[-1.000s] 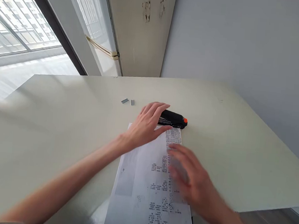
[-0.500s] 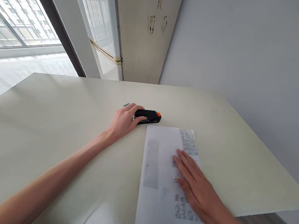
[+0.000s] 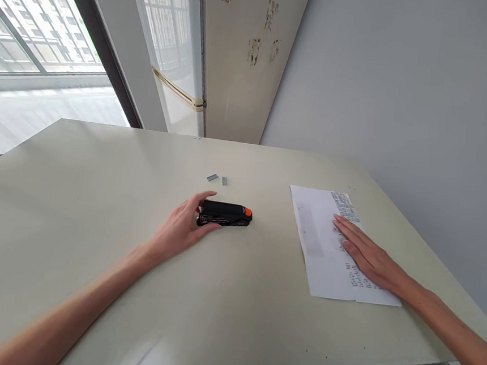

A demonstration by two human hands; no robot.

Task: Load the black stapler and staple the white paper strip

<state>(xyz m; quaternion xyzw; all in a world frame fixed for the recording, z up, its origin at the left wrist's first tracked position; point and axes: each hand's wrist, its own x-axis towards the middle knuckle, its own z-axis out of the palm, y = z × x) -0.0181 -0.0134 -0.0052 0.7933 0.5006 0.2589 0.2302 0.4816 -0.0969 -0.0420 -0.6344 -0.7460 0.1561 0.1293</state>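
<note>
A black stapler (image 3: 226, 214) with an orange tip lies on the white table, its tip pointing right. Around its rear end my left hand (image 3: 184, 223) is spread, index finger raised behind it and thumb along its near side. The fingers are apart rather than clamped on it. My right hand (image 3: 363, 252) rests flat on the paper sheets (image 3: 315, 240), fingers stretched out over printed text. The sheets lie at the right of the table, partly hidden under that hand. Just behind the stapler sit two small strips of staples (image 3: 212, 177).
The white table (image 3: 108, 210) has its near edge at the bottom right, with floor below. A grey wall (image 3: 397, 82) rises at the right. Behind the table stand a refrigerator (image 3: 238, 91) with a gold handle and, further left, a window.
The stapler has come nearer to me, uncovering the second staple strip, and my left hand has loosened around it. My right hand and the sheets have slid right and away from me.
</note>
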